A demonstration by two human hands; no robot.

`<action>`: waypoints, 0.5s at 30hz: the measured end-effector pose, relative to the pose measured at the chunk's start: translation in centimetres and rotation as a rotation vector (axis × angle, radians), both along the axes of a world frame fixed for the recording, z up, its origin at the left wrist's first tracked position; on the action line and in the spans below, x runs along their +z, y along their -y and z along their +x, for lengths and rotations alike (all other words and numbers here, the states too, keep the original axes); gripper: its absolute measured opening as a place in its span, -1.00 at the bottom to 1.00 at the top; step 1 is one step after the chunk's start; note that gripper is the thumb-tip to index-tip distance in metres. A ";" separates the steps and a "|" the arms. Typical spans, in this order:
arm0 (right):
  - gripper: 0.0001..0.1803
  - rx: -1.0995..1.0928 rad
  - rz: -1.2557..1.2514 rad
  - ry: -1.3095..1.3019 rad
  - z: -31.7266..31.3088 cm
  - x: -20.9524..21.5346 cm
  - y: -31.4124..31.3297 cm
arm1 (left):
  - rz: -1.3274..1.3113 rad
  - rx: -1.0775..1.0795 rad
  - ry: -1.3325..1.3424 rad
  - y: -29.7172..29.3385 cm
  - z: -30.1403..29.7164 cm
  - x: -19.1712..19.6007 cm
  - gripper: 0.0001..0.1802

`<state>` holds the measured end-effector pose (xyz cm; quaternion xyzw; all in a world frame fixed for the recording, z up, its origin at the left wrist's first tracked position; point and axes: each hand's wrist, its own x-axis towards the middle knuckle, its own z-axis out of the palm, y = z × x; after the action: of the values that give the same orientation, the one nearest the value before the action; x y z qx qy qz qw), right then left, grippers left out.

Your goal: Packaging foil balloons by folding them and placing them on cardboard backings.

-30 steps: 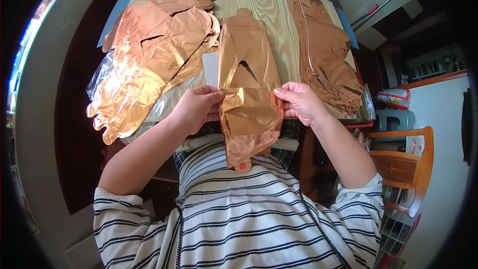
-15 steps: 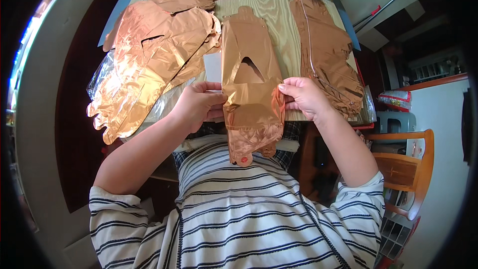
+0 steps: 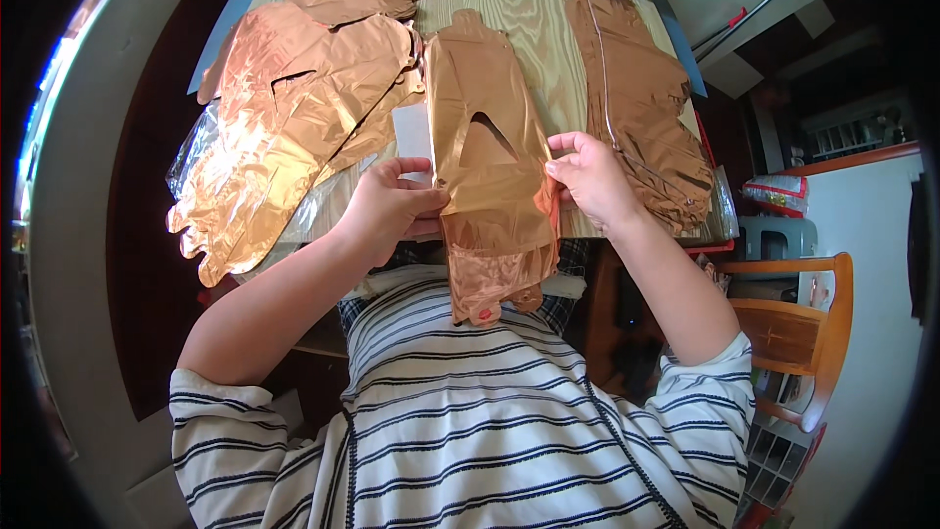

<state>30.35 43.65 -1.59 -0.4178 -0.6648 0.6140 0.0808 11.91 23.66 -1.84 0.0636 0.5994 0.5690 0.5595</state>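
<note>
A flat rose-gold foil balloon (image 3: 490, 167) is held at the centre of the frame, its lower end drooping off the near table (image 3: 534, 39) edge onto a striped shirt (image 3: 470, 411). The left hand (image 3: 387, 211) is closed on its left edge, the right hand (image 3: 587, 176) pinched shut on its right edge. Compared with half a second earlier, the balloon has been drawn nearer — more of it hangs below the hands. More foil balloons (image 3: 284, 127) are spread at upper left, another (image 3: 641, 108) at upper right.
</note>
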 end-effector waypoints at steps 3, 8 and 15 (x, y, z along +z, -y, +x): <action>-0.65 0.059 0.109 -0.022 0.2 -1.6 -0.7 | -0.034 -0.047 -0.090 -0.1 0.3 0.4 -0.35; -0.64 0.068 0.285 0.011 0.4 -2.3 -0.5 | -0.042 -0.080 -0.160 -0.1 0.6 0.9 -0.24; -0.59 0.075 0.439 0.082 0.3 -2.0 -0.2 | -0.167 -0.346 -0.642 0.0 0.6 3.0 -0.36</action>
<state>30.62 43.86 -3.60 -0.3899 -0.8002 0.4397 0.1197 12.48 23.65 1.15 0.2934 0.7691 0.3660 0.4341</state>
